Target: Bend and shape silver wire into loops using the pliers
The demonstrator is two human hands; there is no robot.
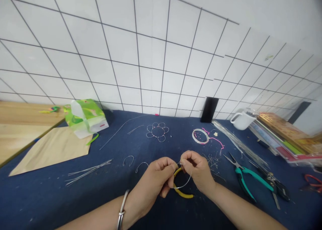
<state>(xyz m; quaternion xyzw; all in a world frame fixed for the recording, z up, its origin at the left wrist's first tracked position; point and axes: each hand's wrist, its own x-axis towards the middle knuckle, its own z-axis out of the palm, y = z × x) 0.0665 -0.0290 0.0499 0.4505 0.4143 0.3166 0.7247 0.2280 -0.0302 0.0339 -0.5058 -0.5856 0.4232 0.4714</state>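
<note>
My left hand [157, 176] and my right hand [198, 171] are close together at the front of the dark blue cloth, fingertips pinched. Between them runs a thin silver wire [186, 184], bent in a curve that hangs below my fingers; both hands grip it. Just beneath lies a tool with yellow curved handles [184, 193], its other end hidden by my hands. Left of my left hand rest two bent wire pieces, a hook-shaped one [141, 166] and an open loop [129, 160]. Farther back lies a flower-shaped wire ring [158, 132] with looped petals and small pink bindings.
Teal-handled pliers [248, 176] and black-handled cutters [275, 186] lie at right, near long straight wires [241, 146]. A round white dish [200, 136] holds pink bits. Cut wires [88, 172], a green tissue pack [87, 117], a white mug [243, 119] and stacked books [279, 137] surround the work area.
</note>
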